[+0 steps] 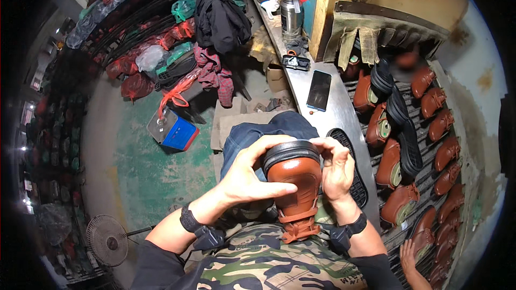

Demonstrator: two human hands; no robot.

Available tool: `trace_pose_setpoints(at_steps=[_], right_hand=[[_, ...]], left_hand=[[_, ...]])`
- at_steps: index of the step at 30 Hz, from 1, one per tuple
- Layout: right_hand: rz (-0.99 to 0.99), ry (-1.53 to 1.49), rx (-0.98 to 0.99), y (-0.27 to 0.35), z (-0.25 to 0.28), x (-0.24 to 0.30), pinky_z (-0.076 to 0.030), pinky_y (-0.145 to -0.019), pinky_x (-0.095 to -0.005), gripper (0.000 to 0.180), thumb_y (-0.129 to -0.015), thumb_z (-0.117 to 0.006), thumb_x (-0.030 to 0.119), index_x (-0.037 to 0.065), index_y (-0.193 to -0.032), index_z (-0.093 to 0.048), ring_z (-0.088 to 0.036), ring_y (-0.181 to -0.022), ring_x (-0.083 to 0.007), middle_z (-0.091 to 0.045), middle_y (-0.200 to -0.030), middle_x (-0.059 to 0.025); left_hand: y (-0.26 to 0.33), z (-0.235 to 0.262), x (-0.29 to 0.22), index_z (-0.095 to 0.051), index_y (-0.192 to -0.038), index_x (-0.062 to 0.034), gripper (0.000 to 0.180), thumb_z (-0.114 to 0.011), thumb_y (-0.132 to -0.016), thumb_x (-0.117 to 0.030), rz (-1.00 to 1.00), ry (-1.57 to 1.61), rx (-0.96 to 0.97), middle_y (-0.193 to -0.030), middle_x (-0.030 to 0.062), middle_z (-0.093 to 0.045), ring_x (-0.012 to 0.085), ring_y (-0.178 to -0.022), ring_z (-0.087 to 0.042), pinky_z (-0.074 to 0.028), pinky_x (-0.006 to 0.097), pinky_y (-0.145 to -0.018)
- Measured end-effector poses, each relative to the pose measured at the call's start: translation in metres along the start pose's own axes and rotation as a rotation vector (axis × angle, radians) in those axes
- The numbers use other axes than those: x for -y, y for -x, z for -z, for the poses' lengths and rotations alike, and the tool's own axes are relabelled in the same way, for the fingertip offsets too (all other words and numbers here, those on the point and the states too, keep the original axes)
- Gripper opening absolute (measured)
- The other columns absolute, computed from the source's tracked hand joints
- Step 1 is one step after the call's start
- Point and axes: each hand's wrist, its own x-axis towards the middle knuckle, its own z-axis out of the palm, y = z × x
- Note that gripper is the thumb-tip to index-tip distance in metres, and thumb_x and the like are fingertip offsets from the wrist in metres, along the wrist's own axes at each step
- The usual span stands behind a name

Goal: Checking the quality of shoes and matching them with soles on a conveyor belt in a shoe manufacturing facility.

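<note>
A brown leather lace-up shoe (294, 178) is held in front of my belly, toe pointing away and laces toward me. A black rubber sole (289, 152) wraps its toe end. My left hand (251, 172) is closed around the shoe's left side, thumb across the upper and fingers reaching over the sole's edge. On the right, my right hand (337, 171) grips the sole's rim with curled fingers; its fingertips are partly hidden. Close to that hand, a loose black sole (355, 182) lies tread up on the metal ledge (336, 121).
Brown shoes (389, 164) and black soles (409, 150) line a slatted conveyor at right, before a flap-curtained opening (371, 32). Another person's hand (409, 260) touches a shoe there. The ledge bears a phone (319, 91) and a flask (291, 13). A fan (107, 240) stands left.
</note>
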Motion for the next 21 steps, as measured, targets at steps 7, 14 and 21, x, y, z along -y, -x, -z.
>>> trace_pose_setpoints(at_steps=[7, 14, 21], right_hand=[[-0.84, -0.391, -0.072, 0.024, 0.001, -0.016, -0.047, -0.112, -0.0413, 0.074, -0.108, -0.028, 0.063, 0.005, -0.147, -0.051, -0.058, -0.131, -0.0264, -0.057, -0.146, -0.0137], [-0.859, -0.554, 0.229, -0.014, 0.019, -0.021, -0.049, -0.109, -0.041, 0.083, -0.104, -0.034, 0.069, 0.011, -0.162, -0.032, -0.061, -0.127, -0.0268, -0.06, -0.142, -0.0163], [-0.264, -0.564, 0.303, -0.051, -0.003, 0.019, -0.046, -0.113, -0.0484, 0.113, -0.09, -0.054, 0.077, 0.007, -0.165, -0.007, -0.056, -0.133, -0.0336, -0.048, -0.151, -0.0227]], left_hand=[[0.004, 0.003, 0.012, -0.055, -0.143, -0.0012, 0.088, -0.096, -0.07, -0.023, 0.25, 0.071, 0.196, -0.138, 0.0093, -0.064, 0.017, -0.127, -0.056, -0.043, 0.037, -0.113], [-0.017, 0.011, -0.026, -0.057, -0.144, -0.0041, 0.081, -0.091, -0.073, -0.026, -0.02, -0.048, 0.315, -0.133, 0.0116, -0.068, 0.0197, -0.123, -0.062, -0.048, 0.036, -0.108], [-0.002, -0.022, -0.032, -0.056, -0.143, -0.0251, 0.055, -0.062, -0.088, -0.03, -0.687, -1.026, 0.504, -0.151, 0.0134, -0.05, 0.0397, -0.138, -0.051, -0.044, 0.052, -0.115]])
